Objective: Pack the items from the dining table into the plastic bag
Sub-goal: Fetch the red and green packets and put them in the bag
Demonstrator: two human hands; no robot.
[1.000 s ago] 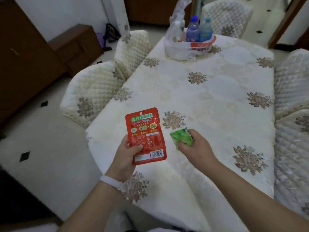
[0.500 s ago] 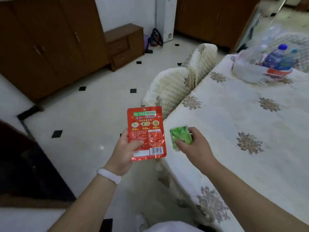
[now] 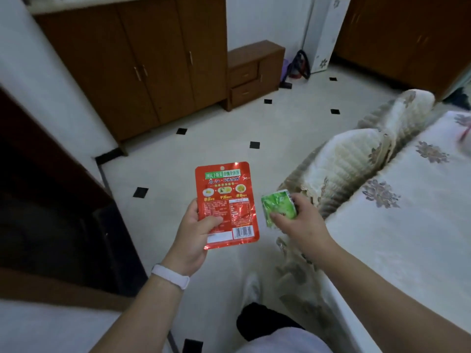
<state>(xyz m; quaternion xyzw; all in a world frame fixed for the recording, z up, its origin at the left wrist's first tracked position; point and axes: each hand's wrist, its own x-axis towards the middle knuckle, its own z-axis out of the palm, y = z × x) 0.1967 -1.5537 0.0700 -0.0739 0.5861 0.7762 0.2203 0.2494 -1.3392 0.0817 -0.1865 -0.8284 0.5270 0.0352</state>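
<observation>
- Head view, room: pale tiled floor (image 3: 216,138) with small black insets. Brown wooden cabinet (image 3: 127,59) at 11 o'clock, low drawer unit (image 3: 252,72) with two drawers at 12.
- Dining table (image 3: 407,238) under a cream flower-print cloth fills 3 to 4 o'clock. Two quilted-cover chairs stand against its edge at 2 o'clock, the near chair (image 3: 344,169) and the far chair (image 3: 410,105).
- Left hand (image 3: 193,235), white wristband (image 3: 170,276) on the wrist, grips the red foil pouch (image 3: 226,200) at its lower left corner. Thumb on the printed face, fingers behind. The pouch is upright over the floor, dead centre.
- Right hand (image 3: 300,225) pinches the small green packet (image 3: 277,207), just right of the pouch and not touching it, off the table edge.
- Count: two packets, one per hand. No other table items show.
- The plastic bag is not clearly in view. A pale blur at the 3 o'clock edge is too smeared to call.
- Handling, my guess: both are light, thin, floppy and slick. The pouch should hold best by its sealed border. The green packet looks soft and crinkly, so a light pinch should do.
- Risk: foil sliding out of a loose grip.
</observation>
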